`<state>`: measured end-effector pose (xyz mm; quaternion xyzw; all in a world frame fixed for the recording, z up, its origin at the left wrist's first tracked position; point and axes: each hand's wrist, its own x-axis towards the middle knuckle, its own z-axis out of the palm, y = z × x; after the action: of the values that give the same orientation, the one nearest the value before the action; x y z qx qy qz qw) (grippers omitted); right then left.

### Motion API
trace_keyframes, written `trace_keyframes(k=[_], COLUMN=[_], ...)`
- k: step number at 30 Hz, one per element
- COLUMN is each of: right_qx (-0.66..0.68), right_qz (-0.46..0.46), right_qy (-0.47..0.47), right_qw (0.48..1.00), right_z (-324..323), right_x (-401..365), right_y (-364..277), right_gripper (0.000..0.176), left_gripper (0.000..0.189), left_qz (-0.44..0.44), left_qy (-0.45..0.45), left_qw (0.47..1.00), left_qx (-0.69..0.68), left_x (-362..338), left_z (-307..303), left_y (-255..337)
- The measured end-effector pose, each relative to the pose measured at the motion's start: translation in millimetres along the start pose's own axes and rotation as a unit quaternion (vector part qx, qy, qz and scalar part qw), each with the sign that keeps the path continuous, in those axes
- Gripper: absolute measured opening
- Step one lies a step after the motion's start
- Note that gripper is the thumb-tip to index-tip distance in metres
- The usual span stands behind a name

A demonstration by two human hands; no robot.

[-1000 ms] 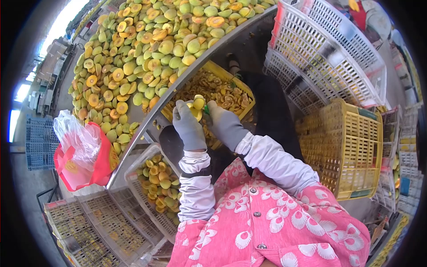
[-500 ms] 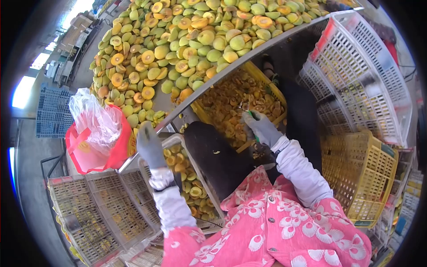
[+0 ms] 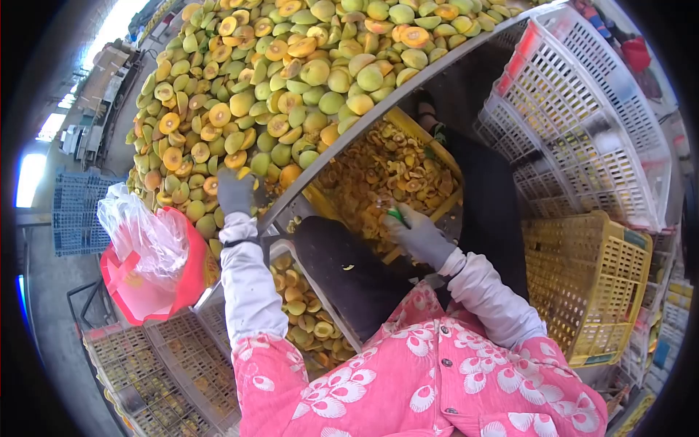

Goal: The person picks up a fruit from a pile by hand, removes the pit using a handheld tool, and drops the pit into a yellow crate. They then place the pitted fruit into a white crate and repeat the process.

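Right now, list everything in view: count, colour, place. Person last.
Table: one, grey, ahead
Fruit crate: one, pale, lower middle
Fruit: many, green-orange, table, fruit crate
Bag: one, red, left
Plastic: some, clear, at bag
Scrap crate: one, yellow, centre
Scraps: many, orange, inside
Stacked crates: several, white, upper right
Side crate: one or more, yellow, right
Far crates: several, blue, left
Low crates: several, pale, lower left
Tool: one, green, centre
Shirt: one, pink, bottom
Legs: two, black, centre
Left hand: one, grey-gloved, at fruit
Right hand: one, grey-gloved, holding tool

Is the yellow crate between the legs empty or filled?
Filled, at least partly: fruit pieces spread across the yellow crate. Their depth I cannot tell.
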<state>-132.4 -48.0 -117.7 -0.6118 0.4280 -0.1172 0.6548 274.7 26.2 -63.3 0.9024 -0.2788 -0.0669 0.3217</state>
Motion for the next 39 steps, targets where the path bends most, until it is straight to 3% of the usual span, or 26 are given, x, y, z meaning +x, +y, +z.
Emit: trace_keyframes(k=[1,2,3,5,6,7,8,9,10,11,12,14,19,21,25,27,30,35,37,39], right_qx=[-0.059,-0.042,-0.026,-0.048,-0.051,-0.048,-0.045,-0.048,-0.032,-0.017,-0.041,-0.04,-0.027,-0.051,-0.069,-0.059,-0.034,0.057,0.115,0.088], right_qz=[-0.059,-0.055,-0.049,-0.162,-0.161,-0.188,-0.216,-0.218,-0.231,-0.245,-0.243,-0.252,-0.288,-0.287,-0.285,-0.283,-0.272,-0.249,-0.242,-0.229], right_qy=[-0.004,-0.025,-0.045,-0.048,-0.042,-0.042,-0.039,-0.03,0.0,0.03,0.045,0.068,0.095,0.113,0.115,0.128,0.125,0.081,0.075,0.072], right_qw=[0.996,0.997,0.997,0.984,0.985,0.98,0.975,0.974,0.972,0.969,0.968,0.964,0.953,0.95,0.949,0.949,0.954,0.963,0.96,0.967], right_z=[6,7,10,22,28,34,36,36,36,34,27,20,8,3,-6,-8,-15,-21,-22,-25], right_x=[-7,-20,-31,-35,-36,-37,-38,-41,-43,-47,-52,-56,-63,-65,-66,-66,-69,-81,-83,-85], right_y=[-21,-55,-85,-101,-106,-110,-113,-114,-113,-113,-116,-114,-116,-117,-116,-114,-113,-117,-118,-117], right_gripper=[0.032,0.027,0.021,0.024,0.024,0.03,0.036,0.036,0.036,0.036,0.034,0.033,0.032,0.033,0.035,0.036,0.038,0.041,0.04,0.028], left_gripper=[0.056,0.053,0.053,0.037,0.037,0.031,0.029,0.029,0.034,0.041,0.052,0.051,0.053,0.054,0.053,0.048,0.042,0.046,0.04,0.025], left_qz=[-0.104,-0.143,-0.145,-0.063,-0.062,0.103,0.265,0.272,0.146,0.011,0.016,0.014,0.053,0.032,0.013,0.044,0.081,0.065,0.188,0.172], left_qy=[-0.033,-0.039,-0.044,-0.121,-0.126,-0.122,-0.11,-0.113,-0.176,-0.233,-0.217,-0.201,-0.19,-0.182,-0.148,-0.138,-0.134,-0.154,-0.154,-0.126], left_qw=[0.97,0.925,0.923,0.83,0.827,0.897,0.921,0.917,0.86,0.753,0.749,0.742,0.761,0.736,0.738,0.786,0.808,0.825,0.861,0.881], left_qx=[-0.215,-0.351,-0.353,-0.541,-0.545,-0.413,-0.263,-0.268,-0.456,-0.615,-0.626,-0.64,-0.618,-0.651,-0.659,-0.601,-0.568,-0.54,-0.447,-0.421], left_x=[-12,-46,-75,-122,-140,-156,-169,-178,-186,-194,-203,-215,-222,-227,-236,-239,-243,-253,-249,-249], left_z=[-5,-14,-17,-16,-13,-9,-5,-1,3,7,7,9,14,17,19,18,20,15,11,16], left_y=[4,40,63,98,111,123,134,142,151,162,182,203,215,223,241,249,260,275,277,279])
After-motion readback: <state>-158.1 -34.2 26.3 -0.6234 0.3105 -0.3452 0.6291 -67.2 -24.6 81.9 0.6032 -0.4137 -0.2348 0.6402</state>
